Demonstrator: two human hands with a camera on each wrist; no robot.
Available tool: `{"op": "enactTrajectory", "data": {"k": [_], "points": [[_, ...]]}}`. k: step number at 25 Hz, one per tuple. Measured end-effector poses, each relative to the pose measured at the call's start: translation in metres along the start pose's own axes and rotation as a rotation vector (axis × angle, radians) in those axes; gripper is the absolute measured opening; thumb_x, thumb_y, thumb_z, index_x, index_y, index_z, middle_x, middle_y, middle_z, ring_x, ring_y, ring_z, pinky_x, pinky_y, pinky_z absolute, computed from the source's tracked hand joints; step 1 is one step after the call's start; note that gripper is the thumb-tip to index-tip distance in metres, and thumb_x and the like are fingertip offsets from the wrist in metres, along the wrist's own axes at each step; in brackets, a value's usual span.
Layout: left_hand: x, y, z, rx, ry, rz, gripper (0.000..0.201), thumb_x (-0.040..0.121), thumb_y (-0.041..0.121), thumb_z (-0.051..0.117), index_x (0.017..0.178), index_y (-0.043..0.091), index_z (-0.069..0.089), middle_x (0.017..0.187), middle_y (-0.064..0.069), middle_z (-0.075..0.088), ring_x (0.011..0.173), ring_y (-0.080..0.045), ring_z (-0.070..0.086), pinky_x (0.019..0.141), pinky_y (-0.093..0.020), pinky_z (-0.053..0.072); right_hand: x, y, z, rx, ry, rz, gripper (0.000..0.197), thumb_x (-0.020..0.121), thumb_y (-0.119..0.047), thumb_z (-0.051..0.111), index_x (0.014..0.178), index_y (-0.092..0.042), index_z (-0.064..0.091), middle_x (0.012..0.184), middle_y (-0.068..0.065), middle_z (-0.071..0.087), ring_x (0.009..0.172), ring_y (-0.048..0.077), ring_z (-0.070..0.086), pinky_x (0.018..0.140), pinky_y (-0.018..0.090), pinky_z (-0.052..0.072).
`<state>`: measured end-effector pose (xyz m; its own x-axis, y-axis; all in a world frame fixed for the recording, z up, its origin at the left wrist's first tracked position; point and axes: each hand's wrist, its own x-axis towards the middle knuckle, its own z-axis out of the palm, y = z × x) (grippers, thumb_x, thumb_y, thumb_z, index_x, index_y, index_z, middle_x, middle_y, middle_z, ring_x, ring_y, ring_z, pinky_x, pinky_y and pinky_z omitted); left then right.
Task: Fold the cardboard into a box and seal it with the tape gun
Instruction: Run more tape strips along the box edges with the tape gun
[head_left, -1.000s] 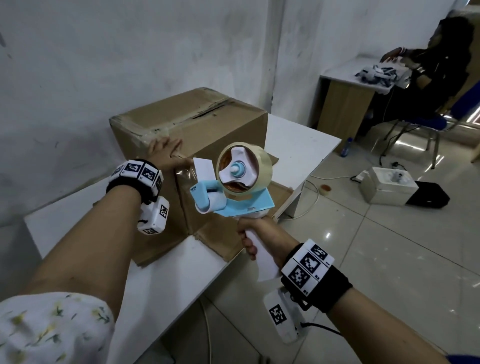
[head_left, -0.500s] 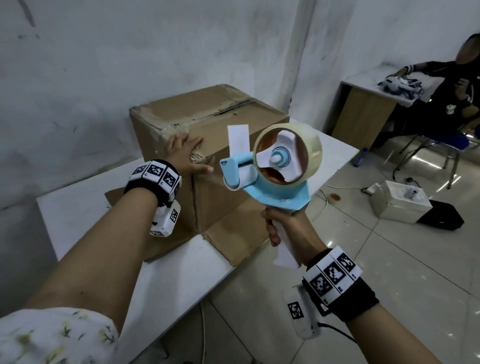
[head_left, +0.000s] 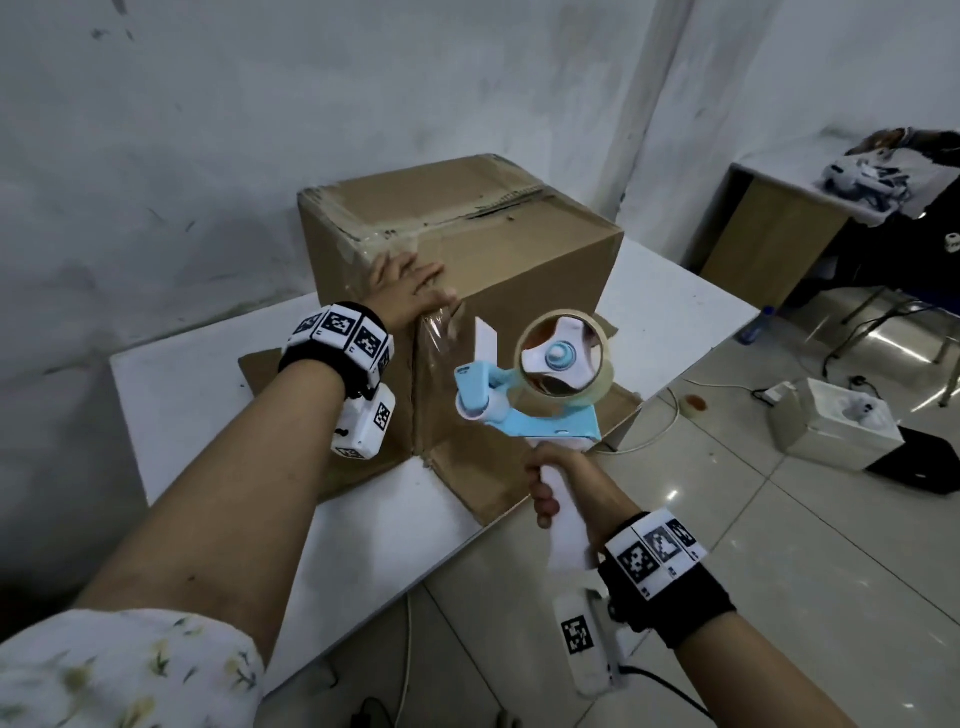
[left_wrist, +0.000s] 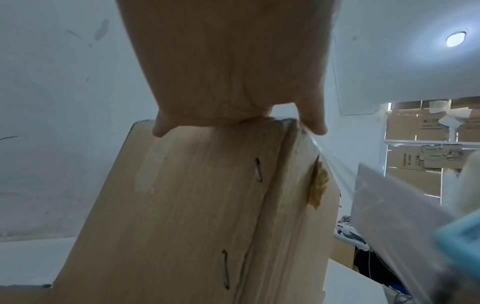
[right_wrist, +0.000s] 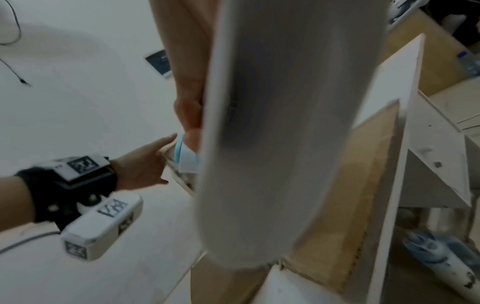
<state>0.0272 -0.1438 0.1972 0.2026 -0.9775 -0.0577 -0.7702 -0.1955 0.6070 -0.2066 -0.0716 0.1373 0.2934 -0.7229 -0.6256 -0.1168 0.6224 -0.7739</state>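
Note:
A brown cardboard box (head_left: 519, 249) stands on the white table (head_left: 208, 384), its top flaps closed with tape along the seam and its bottom flaps splayed out on the table. My left hand (head_left: 410, 291) lies flat with straight fingers on the near top corner of the box (left_wrist: 197, 205), on a strip of clear tape (head_left: 441, 332) that runs down to the tape gun. My right hand (head_left: 561, 483) grips the white handle of the blue tape gun (head_left: 540, 395), held in the air just in front of the box's near edge. The handle (right_wrist: 280, 144) fills the right wrist view.
A grey wall runs close behind the table. To the right lie a tiled floor with a white device (head_left: 831, 431) and cables, and a second desk (head_left: 779, 234) where another person sits. The box's bottom flap (head_left: 519, 467) overhangs the table's front edge.
The tape gun has dropped lower and away from the box corner, drawing out clear tape. My left hand has stayed pressed on the box's near top corner.

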Motion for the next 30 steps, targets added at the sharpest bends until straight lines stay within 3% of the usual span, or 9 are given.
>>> {"op": "enactTrajectory", "data": {"k": [11,15,18,22,27,30], "points": [[0.010,-0.008,0.004,0.117,0.037,0.000,0.059,0.088,0.054,0.041,0.142,0.035,0.026,0.158,0.002,0.007,0.145,-0.024,-0.010,0.111,-0.060,-0.012,0.022,-0.001,0.019,-0.104,0.109,-0.078,0.029,0.085,-0.007,0.049,0.058,-0.010,0.039,0.040,0.003,0.034,0.025,0.012,0.028,0.034,0.015,0.024],[0.006,-0.006,0.003,0.094,0.030,-0.004,0.059,0.089,0.051,0.043,0.143,0.032,0.027,0.158,0.000,0.006,0.145,-0.024,-0.009,0.113,-0.052,-0.011,0.028,0.004,0.034,-0.098,0.166,-0.099,0.037,0.090,-0.013,0.051,0.056,-0.012,0.038,0.033,-0.001,0.036,0.020,0.007,0.029,0.030,0.011,0.023],[0.004,-0.003,0.002,0.079,0.030,-0.011,0.062,0.089,0.052,0.044,0.144,0.031,0.025,0.158,-0.002,0.005,0.144,-0.026,-0.009,0.114,-0.049,-0.009,0.023,0.003,0.039,0.001,0.183,-0.114,0.033,0.088,-0.008,0.051,0.058,-0.012,0.038,0.043,0.004,0.034,0.021,0.007,0.027,0.031,0.010,0.021],[0.006,-0.002,0.000,0.110,0.018,0.001,0.082,0.076,0.054,0.063,0.144,0.030,0.024,0.157,-0.003,0.003,0.144,-0.025,-0.010,0.115,-0.043,-0.008,0.013,0.000,0.030,0.112,0.063,-0.031,0.029,0.085,-0.008,0.052,0.060,-0.014,0.039,0.039,0.001,0.032,0.025,0.010,0.027,0.038,0.013,0.021],[0.007,-0.008,0.007,0.046,0.085,0.036,0.079,0.076,0.043,0.067,0.143,0.030,0.027,0.157,-0.003,0.006,0.144,-0.025,-0.009,0.116,-0.043,-0.004,0.006,0.008,0.021,0.113,0.087,0.016,0.029,0.085,-0.010,0.052,0.058,-0.012,0.040,0.036,0.000,0.033,0.027,0.011,0.027,0.040,0.017,0.022],[0.005,-0.007,0.010,0.042,0.082,0.032,0.078,0.076,0.042,0.068,0.143,0.030,0.028,0.156,-0.003,0.006,0.144,-0.025,-0.009,0.116,-0.043,-0.003,0.016,0.018,0.033,0.180,0.146,-0.033,0.030,0.087,-0.008,0.051,0.059,-0.011,0.040,0.030,-0.003,0.032,0.023,0.010,0.027,0.036,0.011,0.022]]}}
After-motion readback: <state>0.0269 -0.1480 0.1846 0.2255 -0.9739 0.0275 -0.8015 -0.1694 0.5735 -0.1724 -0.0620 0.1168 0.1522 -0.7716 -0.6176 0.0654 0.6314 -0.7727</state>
